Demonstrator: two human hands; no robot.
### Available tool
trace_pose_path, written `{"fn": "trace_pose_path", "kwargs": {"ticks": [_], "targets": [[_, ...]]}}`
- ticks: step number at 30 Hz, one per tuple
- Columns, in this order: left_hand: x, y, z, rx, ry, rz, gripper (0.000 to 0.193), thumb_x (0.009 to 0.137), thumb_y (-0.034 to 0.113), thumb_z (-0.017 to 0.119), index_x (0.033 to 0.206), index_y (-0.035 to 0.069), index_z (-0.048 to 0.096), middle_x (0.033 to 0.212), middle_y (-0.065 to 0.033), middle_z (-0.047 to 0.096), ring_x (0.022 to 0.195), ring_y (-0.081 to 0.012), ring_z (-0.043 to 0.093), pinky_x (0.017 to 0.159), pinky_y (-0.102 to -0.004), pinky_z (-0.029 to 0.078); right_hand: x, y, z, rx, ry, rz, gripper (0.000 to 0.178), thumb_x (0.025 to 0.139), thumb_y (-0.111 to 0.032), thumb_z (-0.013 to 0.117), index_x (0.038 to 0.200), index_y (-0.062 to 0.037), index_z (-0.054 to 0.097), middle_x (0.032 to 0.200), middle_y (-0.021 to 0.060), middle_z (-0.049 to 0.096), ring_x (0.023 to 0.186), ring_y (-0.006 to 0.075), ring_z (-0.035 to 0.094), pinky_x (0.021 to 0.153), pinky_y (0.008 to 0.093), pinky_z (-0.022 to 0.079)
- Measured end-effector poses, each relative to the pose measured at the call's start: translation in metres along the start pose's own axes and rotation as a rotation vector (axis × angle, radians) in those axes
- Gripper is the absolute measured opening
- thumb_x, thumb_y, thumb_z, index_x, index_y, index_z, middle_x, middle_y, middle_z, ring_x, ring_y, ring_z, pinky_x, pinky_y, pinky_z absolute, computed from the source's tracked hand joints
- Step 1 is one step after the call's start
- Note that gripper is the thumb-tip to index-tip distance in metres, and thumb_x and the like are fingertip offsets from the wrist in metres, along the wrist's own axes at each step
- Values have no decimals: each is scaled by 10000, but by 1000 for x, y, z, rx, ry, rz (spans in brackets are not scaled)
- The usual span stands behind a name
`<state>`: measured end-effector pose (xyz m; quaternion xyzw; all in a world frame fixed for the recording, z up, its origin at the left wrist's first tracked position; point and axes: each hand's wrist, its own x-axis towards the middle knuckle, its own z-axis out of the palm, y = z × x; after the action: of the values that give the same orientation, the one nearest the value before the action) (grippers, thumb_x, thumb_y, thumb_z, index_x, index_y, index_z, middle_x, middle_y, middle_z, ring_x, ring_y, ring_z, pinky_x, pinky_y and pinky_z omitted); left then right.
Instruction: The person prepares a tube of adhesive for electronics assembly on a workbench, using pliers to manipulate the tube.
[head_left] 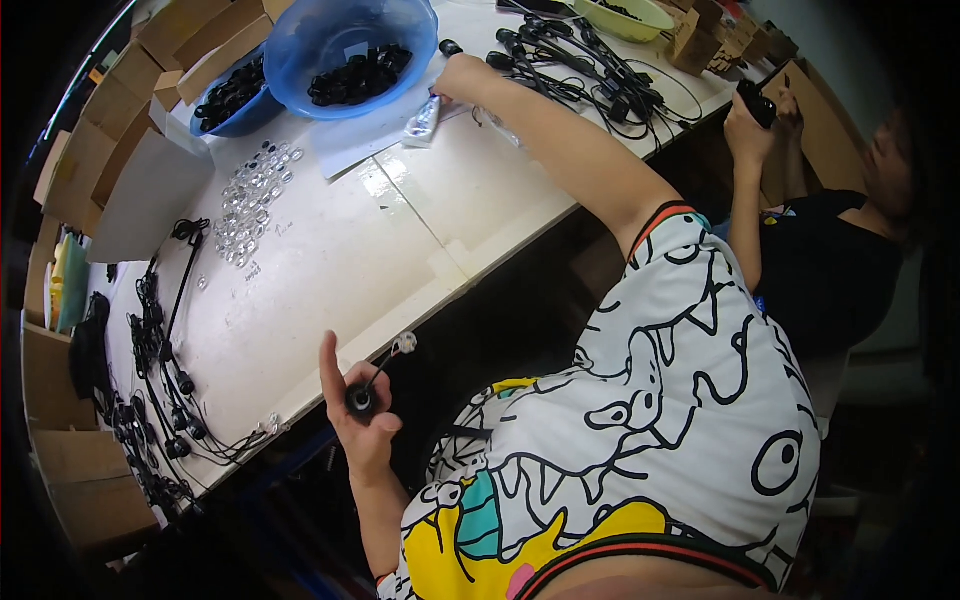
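Note:
My left hand (362, 420), just off the table's front edge, holds a small black round lamp holder (361, 400) with its open end up. Its index finger points outward while the thumb and other fingers close round the piece. A short wire runs from the holder to a small clear connector (405, 342). Across the table my right hand (463, 80) is bent down, its fingers closed at the upper end of a crumpled silver tube (421, 124). The fingertips are partly hidden. Under the tube lies a white sheet (350, 147), beside a blue basin (290, 85) of black rings (365, 75).
Clear round pieces (245, 205) lie scattered on the white table (340, 255). Black cables with sockets (170, 400) lie at the left, more cables (590, 75) at the back right. Cardboard boxes (120, 110) line the left. A co-worker's hand (750, 130) holds a black part.

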<state>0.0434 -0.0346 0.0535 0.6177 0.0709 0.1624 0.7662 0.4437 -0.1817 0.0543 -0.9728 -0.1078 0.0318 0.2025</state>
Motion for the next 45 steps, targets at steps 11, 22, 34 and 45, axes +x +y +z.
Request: {"fn": "trace_pose_path", "kwargs": {"ticks": [11,22,34,45], "targets": [[11,-14,-14,-14,17,133,207,745,54,522,932,-32,534,1122,-261,500,532,-6,355,477,-138,249,-213,0,-27,890,-334,-460,113,827,-116,570,791,-9,564,677,-8,527,597,48,451,545,189,362],[26,4,22,282,-23,-24,217,712,53,696,913,4,633,701,13,552,645,-34,489,594,-151,403,-275,-25,17,553,-125,-930,97,730,-85,649,769,-32,578,683,84,585,579,221,575,504,273,441],[17,-2,21,61,-11,-135,203,704,34,691,887,-25,625,821,-70,638,748,-101,590,695,-205,476,-284,-26,29,606,-236,-970,107,733,-106,639,781,-49,562,686,77,562,601,244,555,527,310,433],[12,-2,22,72,-1,-44,166,706,2,680,858,-30,621,826,-108,649,760,-125,612,717,-232,489,-296,-27,46,749,-256,-885,116,751,-126,640,799,-33,590,693,91,559,608,246,542,548,303,427]]}}
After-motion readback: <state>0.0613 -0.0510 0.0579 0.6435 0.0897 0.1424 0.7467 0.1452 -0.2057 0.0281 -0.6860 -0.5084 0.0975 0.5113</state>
